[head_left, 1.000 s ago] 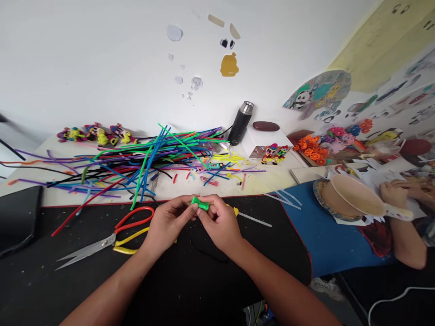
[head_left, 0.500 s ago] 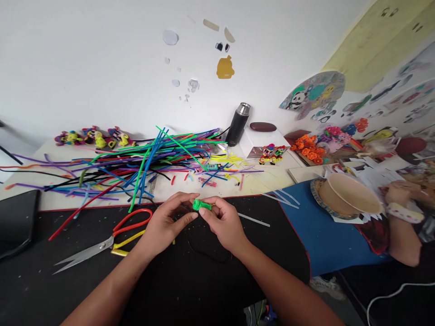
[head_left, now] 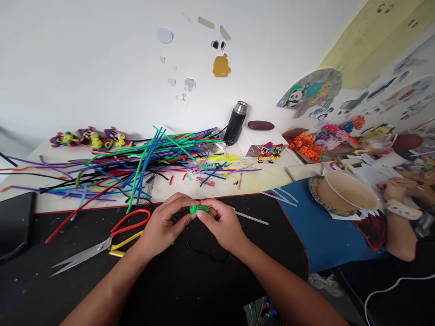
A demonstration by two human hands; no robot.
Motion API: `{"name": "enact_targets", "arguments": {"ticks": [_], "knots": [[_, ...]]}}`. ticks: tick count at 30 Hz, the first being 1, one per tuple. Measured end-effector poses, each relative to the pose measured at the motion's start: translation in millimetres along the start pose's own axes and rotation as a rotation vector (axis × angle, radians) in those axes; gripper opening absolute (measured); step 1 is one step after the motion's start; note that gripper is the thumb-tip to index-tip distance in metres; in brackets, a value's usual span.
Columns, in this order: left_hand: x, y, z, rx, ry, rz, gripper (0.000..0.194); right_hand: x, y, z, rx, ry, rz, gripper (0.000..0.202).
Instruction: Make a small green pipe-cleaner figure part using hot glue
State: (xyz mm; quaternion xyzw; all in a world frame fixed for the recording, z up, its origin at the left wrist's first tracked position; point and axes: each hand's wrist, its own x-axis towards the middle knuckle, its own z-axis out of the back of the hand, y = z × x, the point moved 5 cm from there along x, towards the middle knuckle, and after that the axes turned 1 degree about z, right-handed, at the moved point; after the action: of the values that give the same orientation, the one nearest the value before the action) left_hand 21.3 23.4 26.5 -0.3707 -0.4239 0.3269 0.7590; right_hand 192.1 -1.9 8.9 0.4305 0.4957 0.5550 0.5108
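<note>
two bare hands meet near the centre of the frame, and we see a small green piece (head_left: 199, 209) between them, above the black mat (head_left: 163, 290). the right hand (head_left: 222, 222) is clamped on it, thumb on the near side; the left hand (head_left: 163, 224) curls thumb and fingers about the piece's left end, and we cannot tell whether they press on it. left of that hand we find scissors (head_left: 100, 247), one handle red and one yellow, blades slightly parted and pointing to the left edge. from behind the right hand a translucent stick (head_left: 252, 218) reaches rightward. across the upper left and middle we have a loose heap of coloured stems (head_left: 163, 149), with small dolls (head_left: 90, 137) behind it. right of the heap, a black bottle (head_left: 235, 124) stands beside a white box (head_left: 272, 137) topped by a dark red case (head_left: 261, 125). toward the right edge we see a pale bowl (head_left: 353, 190), a blue mat (head_left: 295, 235) and a co-worker's arm (head_left: 401, 237).
</note>
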Motion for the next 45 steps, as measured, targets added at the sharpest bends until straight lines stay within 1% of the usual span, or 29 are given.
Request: {"name": "enact_targets", "arguments": {"ticks": [3, 7, 11, 16, 20, 26, 29, 34, 38, 42, 45], "knots": [[-1.1, 1.4, -0.7, 0.011, 0.003, 0.018, 0.021, -0.4, 0.3, 0.1, -0.016, -0.004, 0.001, 0.034], [-2.9, 6.4, 0.5, -0.012, -0.009, 0.082, 0.017, -0.6, 1.1, 0.2, -0.024, -0.019, 0.021, 0.035], [-3.6, 11.6, 1.1, -0.093, -0.033, 0.166, 0.016, 0.1, -0.4, 0.1, -0.003, -0.021, 0.026, 0.033], [-5.1, 15.8, -0.5, -0.193, -0.075, 0.251, 0.016, 0.8, -1.7, -0.9, 0.036, -0.008, -0.011, 0.036], [-5.4, 17.1, 0.4, -0.19, -0.113, 0.266, 0.016, 0.5, 0.1, -1.7, 0.043, 0.003, -0.017, 0.038], [-6.7, 22.4, 0.2, -0.247, -0.082, 0.325, 0.02, -1.2, 3.7, 0.4, 0.002, 0.0, 0.016, 0.036], [-6.9, 23.6, 0.9, -0.248, -0.089, 0.346, 0.023, -2.1, 5.6, 1.8, -0.042, 0.005, 0.024, 0.038], [-5.7, 22.0, 0.5, -0.27, -0.115, 0.351, 0.025, -2.4, 6.1, 3.4, -0.084, -0.019, 0.032, 0.034], [-5.2, 20.7, -1.8, -0.342, -0.128, 0.358, 0.028, -2.2, 4.8, 3.8, -0.098, -0.035, 0.024, 0.031], [-5.9, 22.5, -3.7, -0.385, -0.133, 0.382, 0.031, -1.7, 3.9, 3.0, -0.092, -0.05, 0.033, 0.03], [-7.3, 25.1, -3.1, -0.381, -0.141, 0.385, 0.029, -1.6, 1.7, 1.0, -0.069, -0.06, 0.038, 0.03]]}}
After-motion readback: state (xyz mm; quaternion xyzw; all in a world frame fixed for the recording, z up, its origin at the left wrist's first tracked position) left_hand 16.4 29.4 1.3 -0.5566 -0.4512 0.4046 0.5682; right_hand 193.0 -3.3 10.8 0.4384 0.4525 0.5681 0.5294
